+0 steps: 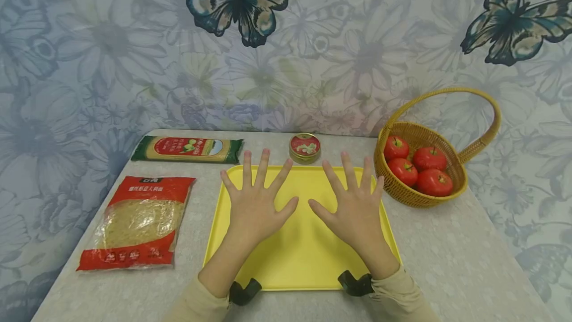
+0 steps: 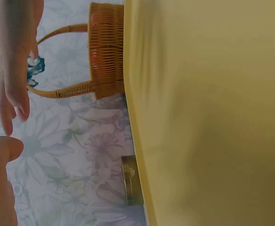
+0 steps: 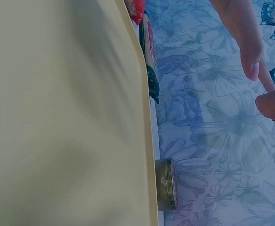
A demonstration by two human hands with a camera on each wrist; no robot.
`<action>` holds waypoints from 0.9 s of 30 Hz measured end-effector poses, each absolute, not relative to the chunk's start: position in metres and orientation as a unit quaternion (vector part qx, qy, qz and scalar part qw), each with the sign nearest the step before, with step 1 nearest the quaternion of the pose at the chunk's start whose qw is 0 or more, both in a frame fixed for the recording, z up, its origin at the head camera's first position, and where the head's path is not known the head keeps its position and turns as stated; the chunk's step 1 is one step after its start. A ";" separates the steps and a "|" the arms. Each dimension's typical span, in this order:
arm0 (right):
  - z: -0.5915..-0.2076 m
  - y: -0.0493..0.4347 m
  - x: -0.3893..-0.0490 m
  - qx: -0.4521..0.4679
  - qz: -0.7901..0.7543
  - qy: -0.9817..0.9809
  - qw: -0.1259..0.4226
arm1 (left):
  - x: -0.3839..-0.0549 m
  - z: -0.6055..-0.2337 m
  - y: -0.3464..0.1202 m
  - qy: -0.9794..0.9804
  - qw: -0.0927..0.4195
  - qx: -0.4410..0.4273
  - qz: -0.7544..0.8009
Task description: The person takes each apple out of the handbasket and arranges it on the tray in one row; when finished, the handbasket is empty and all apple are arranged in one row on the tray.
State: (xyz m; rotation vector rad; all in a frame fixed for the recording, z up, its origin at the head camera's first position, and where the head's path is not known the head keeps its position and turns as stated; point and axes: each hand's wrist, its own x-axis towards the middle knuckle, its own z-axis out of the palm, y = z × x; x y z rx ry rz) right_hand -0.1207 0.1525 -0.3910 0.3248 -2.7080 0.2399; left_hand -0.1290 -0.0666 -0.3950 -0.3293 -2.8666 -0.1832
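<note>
Both hands hover over a yellow tray (image 1: pixel 304 267), palms down with fingers spread and nothing held. My left hand (image 1: pixel 256 207) is above the tray's left half, and my right hand (image 1: pixel 355 207) is above its right half. In the wrist views a gap shows between the hands and the tray surface. Just behind the tray stands a small round tin (image 1: pixel 305 148) with a red lid. At the back left lies a long pack of noodles (image 1: pixel 187 149) in green and red wrapping. A red and clear bag of pasta (image 1: pixel 138 222) lies left of the tray.
A wicker basket (image 1: pixel 420 202) with a tall handle stands at the right, close to the tray's back right corner. It holds several red apples (image 1: pixel 433 183). Behind the table is a floral wall covering (image 1: pixel 313 73) with butterflies. Dark straps (image 1: pixel 245 292) sit at the wrists.
</note>
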 end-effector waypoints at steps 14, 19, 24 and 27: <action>-0.397 0.168 -0.128 0.146 0.128 -0.956 0.221 | -0.127 -0.397 -0.075 -0.982 0.123 -0.118 -0.082; -0.389 0.191 -0.135 0.152 0.176 -0.943 0.236 | -0.121 -0.402 -0.092 -0.978 0.122 -0.126 -0.112; -0.382 0.230 -0.144 0.132 0.229 -0.935 0.237 | -0.110 -0.411 -0.114 -0.976 0.098 -0.130 -0.147; -0.382 0.258 -0.149 0.102 0.267 -0.934 0.214 | -0.103 -0.418 -0.128 -0.975 0.081 -0.125 -0.164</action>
